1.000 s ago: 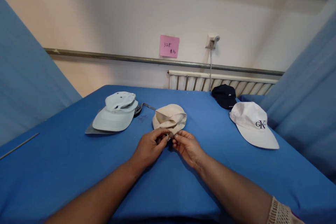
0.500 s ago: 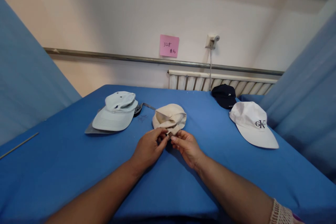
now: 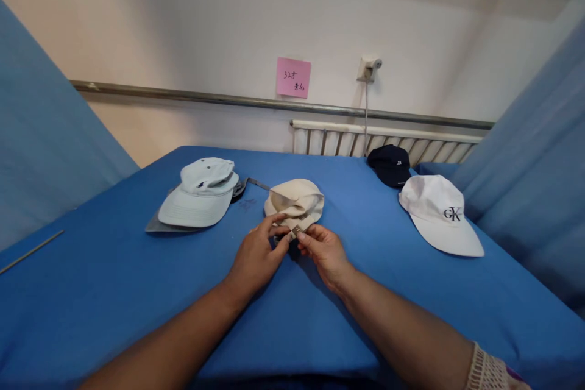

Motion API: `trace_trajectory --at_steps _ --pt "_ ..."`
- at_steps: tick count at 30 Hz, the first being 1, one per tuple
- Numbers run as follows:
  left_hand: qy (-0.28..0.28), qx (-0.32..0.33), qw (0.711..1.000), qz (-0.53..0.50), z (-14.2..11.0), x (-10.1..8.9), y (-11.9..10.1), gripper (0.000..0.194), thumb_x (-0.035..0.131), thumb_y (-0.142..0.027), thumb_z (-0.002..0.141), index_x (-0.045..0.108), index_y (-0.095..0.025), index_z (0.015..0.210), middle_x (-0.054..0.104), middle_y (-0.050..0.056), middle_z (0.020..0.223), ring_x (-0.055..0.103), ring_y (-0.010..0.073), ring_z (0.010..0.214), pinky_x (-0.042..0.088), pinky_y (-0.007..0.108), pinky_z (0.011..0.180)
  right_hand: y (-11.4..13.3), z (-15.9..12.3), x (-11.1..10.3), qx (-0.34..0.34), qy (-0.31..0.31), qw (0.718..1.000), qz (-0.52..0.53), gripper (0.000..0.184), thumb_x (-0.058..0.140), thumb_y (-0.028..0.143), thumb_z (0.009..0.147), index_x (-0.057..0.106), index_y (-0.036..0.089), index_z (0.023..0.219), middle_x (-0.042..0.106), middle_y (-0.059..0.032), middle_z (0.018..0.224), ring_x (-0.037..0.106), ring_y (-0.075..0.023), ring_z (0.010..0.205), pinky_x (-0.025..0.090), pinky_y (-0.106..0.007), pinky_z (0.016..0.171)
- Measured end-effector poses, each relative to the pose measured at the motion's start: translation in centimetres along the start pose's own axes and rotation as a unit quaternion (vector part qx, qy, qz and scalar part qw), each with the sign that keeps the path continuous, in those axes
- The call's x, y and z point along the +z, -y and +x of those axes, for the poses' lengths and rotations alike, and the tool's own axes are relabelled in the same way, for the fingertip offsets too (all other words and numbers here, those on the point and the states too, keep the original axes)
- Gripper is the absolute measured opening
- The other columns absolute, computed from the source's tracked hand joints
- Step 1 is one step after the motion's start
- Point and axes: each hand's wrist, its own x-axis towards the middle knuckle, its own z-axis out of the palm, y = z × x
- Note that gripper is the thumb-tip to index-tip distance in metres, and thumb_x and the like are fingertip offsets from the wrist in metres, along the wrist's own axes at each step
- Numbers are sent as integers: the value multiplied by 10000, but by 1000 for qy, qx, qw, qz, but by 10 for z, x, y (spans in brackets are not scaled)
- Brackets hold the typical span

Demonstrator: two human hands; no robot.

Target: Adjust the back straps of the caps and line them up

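A beige cap (image 3: 295, 192) lies in front of me with its back strap toward me. At the strap's small metal buckle (image 3: 296, 230), both hands meet. My left hand (image 3: 262, 253) pinches the strap from the left, its index finger lying along the cap's edge. From the right, my right hand (image 3: 325, 255) grips the buckle end between thumb and fingers. The undersides of the fingers are hidden, as is the cap's brim.
A pale blue cap (image 3: 201, 195) rests on a grey one at left. A white cap (image 3: 436, 213) and a navy cap (image 3: 390, 164) lie at right. A thin stick (image 3: 31, 251) sits on the blue-covered table (image 3: 183, 341). Behind are a radiator (image 3: 347, 140) and wall.
The strap and buckle have turned a little between my fingers, and my left index finger has shifted up along the cap's edge. The other caps stay put; the view has shifted slightly.
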Motion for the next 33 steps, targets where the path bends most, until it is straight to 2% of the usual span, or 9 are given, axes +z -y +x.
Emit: trace_trajectory --at_steps 6,11,15,17,20,24,28,33 --pt "-6 -41 998 -41 0 1 -4 476 584 -362 865 483 -193 1298 760 67 1028 706 237 1007 528 371 901 -4 2 -1 -18 3 1000 -15 292 833 388 665 699 171 806 645 -1 708 526 -108 620 391 -262 615" --pt "-23 1 997 69 -1 -5 -4 354 583 -384 861 562 -203 1165 775 41 918 675 276 1059 461 439 973 -6 3 0 -24 -2 999 -33 289 828 395 660 683 173 775 636 2 669 527 -112 603 394 -263 602" --pt "-32 9 991 126 0 -7 -2 311 576 -419 858 590 -188 1066 763 83 945 671 323 1025 465 476 932 -6 4 1 -33 1 999 -33 300 837 397 640 674 173 754 627 7 644 522 -110 591 397 -255 587" --pt "-19 -5 996 90 1 -5 -1 350 570 -424 861 570 -183 1114 754 97 988 673 322 1023 471 476 924 -6 4 1 -35 1 999 -29 306 842 397 631 674 173 754 627 10 642 524 -110 594 402 -251 586" --pt "0 -42 998 -52 2 -1 -3 453 577 -411 855 496 -174 1232 742 101 1015 694 274 982 506 420 889 -5 3 2 -37 -4 999 -26 312 843 400 629 682 174 771 634 6 652 532 -112 599 409 -249 585" --pt "-25 -73 981 -179 4 4 -9 530 651 -370 795 466 -163 1247 735 70 937 708 240 903 538 370 828 -7 4 3 -37 0 999 -23 315 844 404 625 690 175 777 645 -5 672 534 -115 598 421 -255 585" --pt "-36 -83 969 -230 6 6 -9 523 695 -317 740 481 -154 1189 721 51 896 708 230 876 544 357 805 -9 5 2 -35 0 999 -30 322 845 410 620 699 175 785 652 -10 683 538 -115 600 423 -258 584" --pt "-32 -88 966 -240 7 6 -6 515 706 -301 729 489 -155 1172 715 44 878 705 224 865 542 353 803 -9 4 1 -26 -1 998 -49 342 824 449 646 707 165 797 655 -15 693 544 -110 599 415 -253 582"
